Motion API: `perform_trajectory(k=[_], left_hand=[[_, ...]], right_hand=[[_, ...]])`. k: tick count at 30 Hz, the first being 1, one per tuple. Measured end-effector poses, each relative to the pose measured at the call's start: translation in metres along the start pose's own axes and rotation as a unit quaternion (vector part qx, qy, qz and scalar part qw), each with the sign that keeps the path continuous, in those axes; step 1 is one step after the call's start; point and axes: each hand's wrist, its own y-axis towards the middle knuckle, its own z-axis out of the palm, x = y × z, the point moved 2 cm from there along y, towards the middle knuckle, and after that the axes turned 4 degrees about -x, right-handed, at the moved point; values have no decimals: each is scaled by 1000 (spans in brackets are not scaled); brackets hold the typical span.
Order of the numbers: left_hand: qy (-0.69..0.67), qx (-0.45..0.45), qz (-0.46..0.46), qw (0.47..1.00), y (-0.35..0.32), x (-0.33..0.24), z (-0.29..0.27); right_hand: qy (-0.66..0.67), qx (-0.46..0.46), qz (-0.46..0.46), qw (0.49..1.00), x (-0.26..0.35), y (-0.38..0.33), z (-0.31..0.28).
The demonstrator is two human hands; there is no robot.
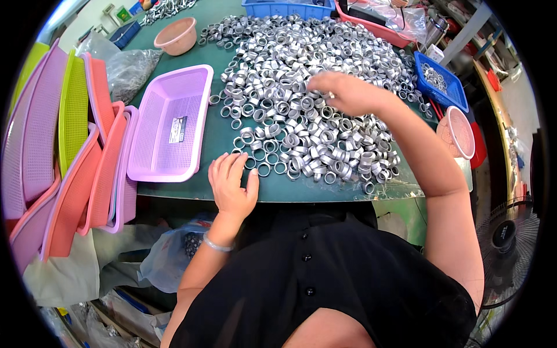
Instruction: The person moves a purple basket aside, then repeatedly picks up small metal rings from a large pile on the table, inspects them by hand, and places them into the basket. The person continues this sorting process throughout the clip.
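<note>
A wide heap of grey metal rings [278, 75] spreads over the green table [217, 130]. My left hand [233, 184] lies at the table's near edge with its fingers apart, touching or just beside the nearest rings at the heap's left corner. It holds nothing. My right hand [348, 94] reaches over the middle of the heap, bent at the wrist. Its fingertips are blurred and point down into the rings, so I cannot make out whether a ring is between them. Left of the heap sits a purple plastic basket [200, 122] with a label on its bottom and no rings inside.
Stacked purple, green and red baskets [72, 110] lean at the left. A pink bowl [176, 36] and clear plastic bag [130, 72] stand behind. At the right are a blue basket [458, 95] with rings, a pink round basket [458, 130] and a fan [505, 238].
</note>
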Motion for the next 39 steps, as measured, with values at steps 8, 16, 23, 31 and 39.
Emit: perform_trajectory(k=[8,16,23,31,39], left_hand=[[12,-10,11,1000,-1,-4,1],[23,-15,31,999,-2,1,5],[47,13,80,996,8,-30,-6],[-73,130,249,957,16,-129,27],[7,186,343,921,28,-145,63]], right_hand=[[34,-100,42,994,27,-68,-12],[56,-233,227,944,45,-172,-18],[54,-319,278,905,84,-213,17],[29,-249,278,927,132,-191,59],[-38,-276,292,915,134,-184,63]])
